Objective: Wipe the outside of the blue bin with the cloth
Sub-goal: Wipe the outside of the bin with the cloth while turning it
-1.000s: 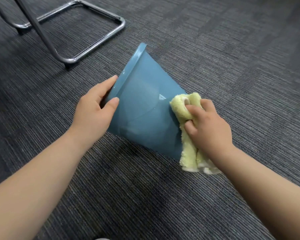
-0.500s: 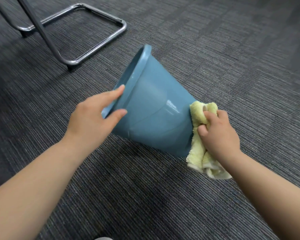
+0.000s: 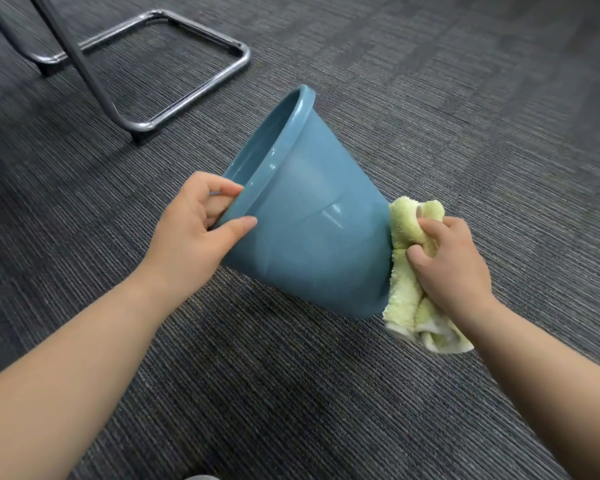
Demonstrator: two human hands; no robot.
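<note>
blue bin [image 3: 309, 216] is tipped over on the carpet [image 3: 291, 393], mid-scene, mouth facing far-left, base end to the right. left hand [image 3: 194, 226] grips the rim at the near-left: fingers hooked inside, thumb on the outer wall. right hand [image 3: 447, 265] is clenched round the bunched yellow-green cloth [image 3: 404, 289], holding it against the bin's base end, with a loose tail hanging toward the carpet. can't tell whether the bin's low corner rests on the carpet or sits just above it. my read: step in hand is wiping the base end. to do it well: firm rim grip so the bin doesn't spin or skid under wipe pressure; flatten the cloth a bit, since a tight wad only touches a small patch; work round the base edge, then turn the bin by the rim to bring up the far and under sides of the wall, which look out of reach as it lies. the tail could drag and pick up lint. contents: only a strip of inner wall shows, nothing seen in it; the rest is hidden. metal chair frame [image 3: 142, 125] is far-left, well apart.
</note>
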